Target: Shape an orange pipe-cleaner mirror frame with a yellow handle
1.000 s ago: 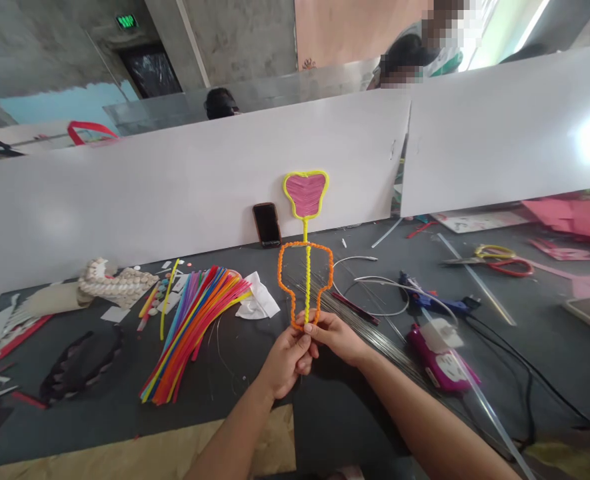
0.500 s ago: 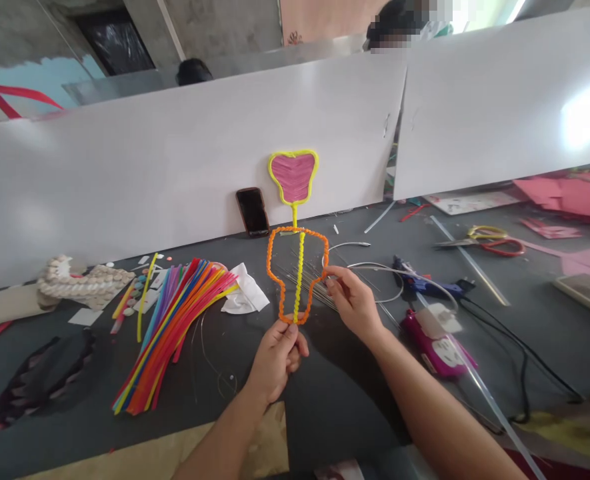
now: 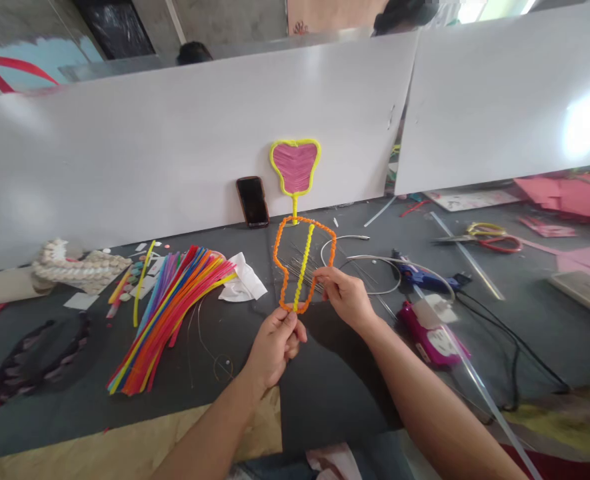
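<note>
An outline frame of twisted orange pipe cleaner point(image 3: 276, 247) is held up over the table, with a twisted yellow pipe cleaner point(image 3: 303, 267) running up its middle from the bottom. My left hand point(image 3: 277, 343) pinches the frame's lower end, where the yellow piece meets it. On the frame's lower right side, my right hand point(image 3: 347, 297) is closed with thumb and fingertips on the orange edge. Behind it, a pink-filled shape with a yellow pipe-cleaner border point(image 3: 295, 167) leans against the white board. Thin wires point(image 3: 297, 257) lie on the table behind the frame.
To the left lies a bundle of coloured pipe cleaners point(image 3: 169, 320) beside a white tissue point(image 3: 243, 280). A phone point(image 3: 253, 201) leans on the white board point(image 3: 199, 133). Scissors point(image 3: 489, 238), a blue glue gun point(image 3: 425, 273), a magenta power strip point(image 3: 432, 340) and cables occupy the right.
The frame has tilted to the right, its top swinging that way. My right hand has shifted slightly left and down its edge, while my left hand keeps its grip at the bottom.
</note>
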Tool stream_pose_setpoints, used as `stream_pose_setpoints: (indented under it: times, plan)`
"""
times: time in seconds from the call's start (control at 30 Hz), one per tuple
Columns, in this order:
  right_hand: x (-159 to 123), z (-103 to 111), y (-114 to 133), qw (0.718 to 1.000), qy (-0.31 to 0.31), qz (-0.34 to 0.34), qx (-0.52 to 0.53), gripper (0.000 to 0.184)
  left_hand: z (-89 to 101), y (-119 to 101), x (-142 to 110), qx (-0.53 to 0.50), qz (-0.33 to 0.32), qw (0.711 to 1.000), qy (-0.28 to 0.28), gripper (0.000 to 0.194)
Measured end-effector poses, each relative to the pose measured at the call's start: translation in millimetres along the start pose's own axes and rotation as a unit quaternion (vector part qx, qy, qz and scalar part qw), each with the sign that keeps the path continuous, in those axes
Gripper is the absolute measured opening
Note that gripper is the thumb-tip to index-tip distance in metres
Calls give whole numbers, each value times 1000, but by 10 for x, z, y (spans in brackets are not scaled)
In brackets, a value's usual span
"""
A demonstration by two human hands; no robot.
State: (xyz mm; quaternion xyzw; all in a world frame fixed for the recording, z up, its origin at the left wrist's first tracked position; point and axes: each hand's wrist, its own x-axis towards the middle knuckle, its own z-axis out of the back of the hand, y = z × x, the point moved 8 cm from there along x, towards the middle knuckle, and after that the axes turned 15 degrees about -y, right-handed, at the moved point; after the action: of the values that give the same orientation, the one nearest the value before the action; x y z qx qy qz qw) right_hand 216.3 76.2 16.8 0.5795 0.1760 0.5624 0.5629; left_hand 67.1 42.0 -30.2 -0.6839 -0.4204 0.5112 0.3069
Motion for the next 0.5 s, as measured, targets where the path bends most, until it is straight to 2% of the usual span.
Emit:
stream_pose_setpoints:
  times: [0.1,0.2,0.27,0.33,0.4,0.5]
  plan:
    - [15,35,7,997,-36,-38,63,16,-8,4,-1,-23,16,1000,2,31]
    - [-3,44,-72,963,-81,-158,202,19,5,0,5,-47,28,998,2,31]
    - [-63,-65,-127,924,-55,-247,287,21,16,1,9,-58,33,998,4,31]
    - [-148,-219,-131,882,5,-314,352,25,21,9,13,-62,37,997,7,32]
    - [-224,-333,-102,847,56,-350,397,26,21,19,18,-62,38,997,9,31]
    - [-288,-412,-60,818,92,-369,431,24,11,39,26,-62,41,997,9,31]
